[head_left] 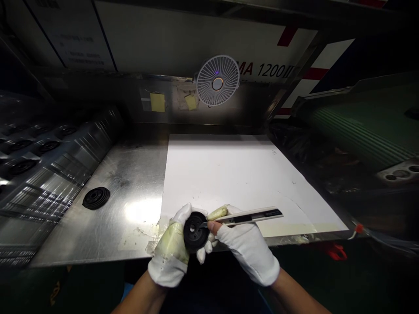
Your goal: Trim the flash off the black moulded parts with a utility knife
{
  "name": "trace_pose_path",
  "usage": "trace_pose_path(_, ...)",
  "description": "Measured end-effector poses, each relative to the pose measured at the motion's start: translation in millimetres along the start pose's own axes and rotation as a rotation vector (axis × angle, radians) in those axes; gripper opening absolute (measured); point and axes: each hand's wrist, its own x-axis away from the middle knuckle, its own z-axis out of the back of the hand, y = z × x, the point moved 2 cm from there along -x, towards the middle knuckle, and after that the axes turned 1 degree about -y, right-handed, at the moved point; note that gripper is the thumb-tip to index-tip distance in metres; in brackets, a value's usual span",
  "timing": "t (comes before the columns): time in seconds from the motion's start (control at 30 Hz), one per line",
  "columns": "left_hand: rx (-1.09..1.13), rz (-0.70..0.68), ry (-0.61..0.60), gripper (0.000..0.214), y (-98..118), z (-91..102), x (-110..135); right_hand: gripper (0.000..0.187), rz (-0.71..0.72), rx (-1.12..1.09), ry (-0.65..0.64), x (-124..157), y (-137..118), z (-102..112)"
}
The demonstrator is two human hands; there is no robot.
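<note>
Black rubber disc (195, 232), ribbed, with a central bore, is held off the bench at the near edge of the view, about 6 o'clock, tilted with its bore facing up toward the camera. Left hand (170, 248), in a white cotton glove (166, 272) wrapped with pale yellow tape, is curled around the disc's rim, fingers closed under it and thumb above; this cradle seems to keep the face exposed and steady against the blade. Right hand (244, 248), also gloved, pinches a snap-off utility knife (248, 216) between thumb and forefinger, the other fingers folded out of sight. Its fingertip (212, 226) looks bare, and the blade tip sits at the bore's edge, its body running out toward 3 o'clock. Wrists are turned inward and forearms converge from the bottom of the view, bringing both hands together above the bench's front edge. Pale yellow lump (218, 213) lies behind the disc; taped finger or loose material, cannot tell. Second black disc (96, 198) lies flat on the stainless steel bench (131, 183) at 9 o'clock. White sheet (229, 174) covers the bench at 12 o'clock, below a small white fan (218, 80). Row of similar black discs (49, 146) lies at 10 o'clock, and a green ribbed machine cover (363, 126) stands at 2 o'clock.
</note>
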Motion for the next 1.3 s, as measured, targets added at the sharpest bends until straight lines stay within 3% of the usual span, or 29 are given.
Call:
trace_pose_path(0.13,0.024,0.013,-0.016,0.053,2.9,-4.1,0.2,0.042,0.014,-0.103,-0.077,0.4,4.4,-1.4)
trace_pose_path(0.37,0.036,0.06,-0.049,0.055,2.1,-2.7,-2.4,0.042,-0.001,-0.096,0.006,0.6,7.4,0.2)
trace_pose_path(0.6,0.02,0.045,-0.002,0.056,1.4,-4.5,-1.6,0.039,0.021,-0.023,0.045,-0.6,3.6,1.7)
trace_pose_path(0.87,0.026,0.055,-0.009,0.054,2.9,-5.3,-2.4,0.037,-0.033,-0.046,-0.032,-3.7,4.7,2.4)
trace_pose_path(1.03,0.032,0.124,-0.021,0.056,7.0,-6.8,-3.7,0.036,-0.034,-0.101,0.003,-4.9,6.6,1.6)
trace_pose_path(1.3,0.061,0.105,0.04,0.053,4.2,-2.9,-3.3,0.037,0.011,-0.007,0.032,-7.7,9.7,2.4)
